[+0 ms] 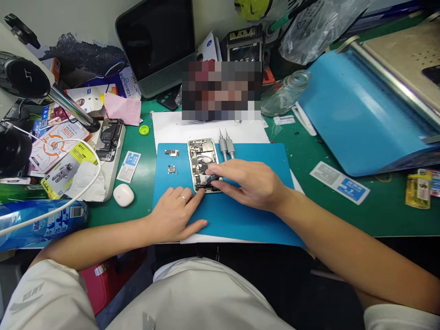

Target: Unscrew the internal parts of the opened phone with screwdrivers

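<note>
Blue mat (237, 221): left hand (175, 211) palm-down, right hand (252, 183) pinching dark piece (212, 178).

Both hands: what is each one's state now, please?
Left hand: open, holding nothing, beside the opened smartphone.
Right hand: closed, holding a small dark tool.

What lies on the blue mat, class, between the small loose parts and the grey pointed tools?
The opened phone lies between the small loose parts and the grey pointed tools, as the head view shows.
</note>
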{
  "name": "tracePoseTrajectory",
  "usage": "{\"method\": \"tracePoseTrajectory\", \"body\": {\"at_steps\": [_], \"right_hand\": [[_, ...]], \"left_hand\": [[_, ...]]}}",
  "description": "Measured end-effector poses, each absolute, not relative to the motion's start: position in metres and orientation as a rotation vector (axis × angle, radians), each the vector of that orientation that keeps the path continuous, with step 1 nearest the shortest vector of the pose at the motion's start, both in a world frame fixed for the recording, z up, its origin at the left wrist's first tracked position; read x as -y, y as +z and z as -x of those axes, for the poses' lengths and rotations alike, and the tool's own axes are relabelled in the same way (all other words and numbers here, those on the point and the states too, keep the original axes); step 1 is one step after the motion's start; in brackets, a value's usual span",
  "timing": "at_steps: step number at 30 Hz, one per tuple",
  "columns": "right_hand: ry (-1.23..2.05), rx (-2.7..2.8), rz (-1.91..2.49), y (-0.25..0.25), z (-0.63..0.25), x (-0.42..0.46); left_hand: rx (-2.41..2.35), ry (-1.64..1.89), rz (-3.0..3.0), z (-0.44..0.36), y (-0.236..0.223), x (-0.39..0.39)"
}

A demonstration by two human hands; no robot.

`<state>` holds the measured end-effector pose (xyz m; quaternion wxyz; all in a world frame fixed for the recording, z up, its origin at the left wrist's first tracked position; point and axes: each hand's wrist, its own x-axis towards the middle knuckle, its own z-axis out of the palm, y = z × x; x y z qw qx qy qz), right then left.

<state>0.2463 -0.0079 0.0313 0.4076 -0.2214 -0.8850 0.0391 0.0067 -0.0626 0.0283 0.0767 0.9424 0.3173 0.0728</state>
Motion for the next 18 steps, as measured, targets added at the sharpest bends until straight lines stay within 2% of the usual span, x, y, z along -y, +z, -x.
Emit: {"method": "tracePoseTrajectory", "body": {"at_steps": [7, 15, 18], "right_hand": [[0.109, 2.169, 0.526, 0.0231, -0.2459, 0.0072], [0.333, 2.105, 0.524, 0.0219, -0.2438, 0.0089], [0.311, 2.094, 0.506, 0.0226, -0.2437, 0.0078]], "left_hand": [[-0.951, 0.213, -2.828, -0.0069, 0.0291, 0.0625], [-0.957, 0.21, -2.821, -0.0071, 0.0284, 0.0624], [-0.953, 0.207, -2.819, -0.0072, 0.0288, 0.0622]]}}
